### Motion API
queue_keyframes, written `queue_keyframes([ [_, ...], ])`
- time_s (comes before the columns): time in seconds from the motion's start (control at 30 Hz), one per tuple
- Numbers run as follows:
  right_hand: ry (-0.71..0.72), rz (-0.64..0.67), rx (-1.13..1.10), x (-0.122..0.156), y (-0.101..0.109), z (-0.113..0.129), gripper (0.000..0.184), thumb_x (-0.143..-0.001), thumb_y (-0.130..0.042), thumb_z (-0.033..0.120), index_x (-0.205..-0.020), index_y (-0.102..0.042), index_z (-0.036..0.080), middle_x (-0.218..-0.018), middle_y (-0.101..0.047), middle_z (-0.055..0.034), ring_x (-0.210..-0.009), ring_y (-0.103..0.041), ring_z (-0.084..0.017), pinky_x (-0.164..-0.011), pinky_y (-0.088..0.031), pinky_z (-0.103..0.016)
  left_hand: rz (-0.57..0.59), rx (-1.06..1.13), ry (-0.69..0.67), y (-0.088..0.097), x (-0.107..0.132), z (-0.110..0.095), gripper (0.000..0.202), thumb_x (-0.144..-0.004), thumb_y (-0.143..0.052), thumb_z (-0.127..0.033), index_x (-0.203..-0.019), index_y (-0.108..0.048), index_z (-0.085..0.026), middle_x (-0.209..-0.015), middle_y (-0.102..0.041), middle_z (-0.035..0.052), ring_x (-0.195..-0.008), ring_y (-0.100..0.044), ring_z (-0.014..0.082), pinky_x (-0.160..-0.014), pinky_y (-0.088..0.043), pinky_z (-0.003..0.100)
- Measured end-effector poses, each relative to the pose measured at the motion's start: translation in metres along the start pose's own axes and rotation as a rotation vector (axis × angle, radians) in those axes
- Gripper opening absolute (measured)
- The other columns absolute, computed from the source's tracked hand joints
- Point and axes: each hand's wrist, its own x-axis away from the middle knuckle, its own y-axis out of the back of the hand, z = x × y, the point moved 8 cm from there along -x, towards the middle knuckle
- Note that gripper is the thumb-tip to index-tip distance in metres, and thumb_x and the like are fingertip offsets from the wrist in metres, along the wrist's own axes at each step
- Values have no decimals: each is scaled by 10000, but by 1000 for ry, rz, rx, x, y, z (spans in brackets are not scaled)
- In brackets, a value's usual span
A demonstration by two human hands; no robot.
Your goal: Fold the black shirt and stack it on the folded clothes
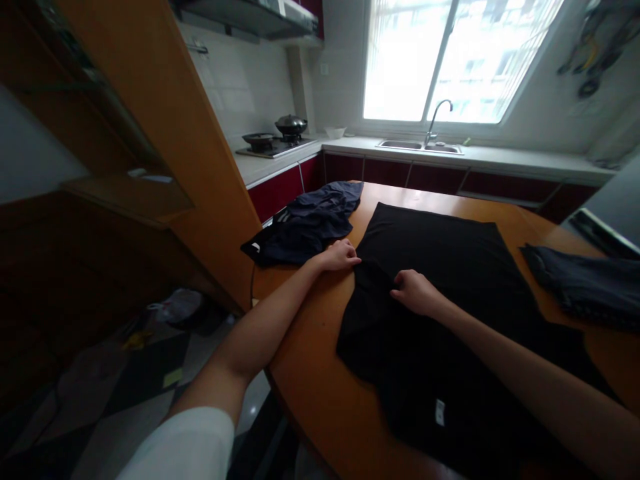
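A black shirt [450,260] lies spread over the wooden table [320,333], with a small white label [440,412] showing on its near part. At the shirt's left edge, my left hand [341,255] pinches the cloth between thumb and fingers. My right hand [414,292] is a short way to the right, over the shirt, its fingers curled together on the fabric. A fold of black cloth runs between the two hands. Part of the shirt is hidden beneath my right forearm.
Dark navy clothing [320,217] lies crumpled at the table's far left edge. Folded dark jeans [590,283] rest on the right side. A wooden partition [210,153] stands to the left. Behind are a counter with a stove [275,148] and a sink [400,144].
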Motion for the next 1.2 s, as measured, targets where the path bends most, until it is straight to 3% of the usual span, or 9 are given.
queue_keyframes([
  [0.13, -37, -20, -217, -4, 13, -2, 99, -862, -617, 228, -901, -670, 155, -813, -698, -60, -676, -631, -149, -571, -438, -243, 4, -20, 21, 1, 3, -2, 262, -860, -660, -434, -805, -731, -187, -1045, -588, 66, -940, -578, 202, -874, -453, 295],
  [0.23, -106, 4, -378, -4, 9, -12, 210, -878, -620, 230, -1068, -640, 142, -869, -706, -70, -552, -616, -125, -506, -448, -240, 0, -47, 56, 2, 6, -5, 259, -871, -658, -443, -849, -721, -193, -1080, -586, 76, -1009, -570, 238, -917, -447, 342],
  [0.37, -111, -6, -374, -1, -6, -24, 374, -867, -652, 217, -1227, -582, 142, -999, -703, -110, -504, -600, -103, -495, -471, -247, -91, -132, 42, 11, 13, -25, 263, -920, -621, -408, -1076, -685, -206, -1189, -588, 97, -1172, -530, 295, -1010, -414, 432],
  [0.53, 7, -116, -332, -1, -8, -27, 378, -844, -672, 228, -1210, -601, 164, -1081, -711, -108, -822, -693, -189, -725, -536, -289, -126, -89, -226, -3, 26, -81, 352, -1008, -461, -264, -1333, -573, -190, -1395, -548, 103, -1313, -485, 216, -1130, -325, 345],
  [0.63, 67, -160, -288, 0, -6, -24, 385, -822, -689, 219, -1196, -615, 163, -1157, -701, -118, -1057, -662, -237, -891, -506, -323, 24, -121, -237, -33, 30, -94, 556, -1030, -425, -415, -1523, -362, -166, -1592, -336, 148, -1483, -273, 286, -1196, -200, 482],
  [0.77, 54, -165, -212, 3, -7, -23, 440, -843, -671, 238, -1272, -587, 187, -1147, -709, -121, -1071, -663, -253, -894, -499, -339, 112, -199, -209, -54, 32, -92, 686, -1026, -340, -554, -1582, -232, -166, -1654, -162, 140, -1535, -76, 311, -1203, -78, 576],
  [0.97, 11, -185, -49, 13, -3, -18, 462, -889, -634, 283, -1338, -540, 224, -1133, -711, -126, -1031, -685, -284, -831, -507, -359, 19, -243, -69, -36, 19, -65, 632, -1033, -308, -553, -1579, -259, -240, -1656, -181, 89, -1537, -84, 294, -1201, -59, 607],
  [1.07, -17, -146, 34, 18, -5, -18, 477, -916, -600, 322, -1374, -505, 229, -1102, -713, -134, -972, -699, -305, -774, -515, -378, -99, -189, 45, -17, 10, -40, 591, -1026, -402, -476, -1544, -348, -198, -1622, -277, 130, -1521, -160, 324, -1195, -102, 621],
  [1.2, 42, -283, 160, 26, 7, -9, 499, -928, -583, 329, -1397, -489, 188, -1153, -675, -168, -1029, -661, -332, -783, -524, -408, -337, 15, 35, 21, 7, -15, 429, -985, -466, -216, -1394, -550, -116, -1448, -543, 152, -1378, -472, 251, -1177, -327, 415],
])
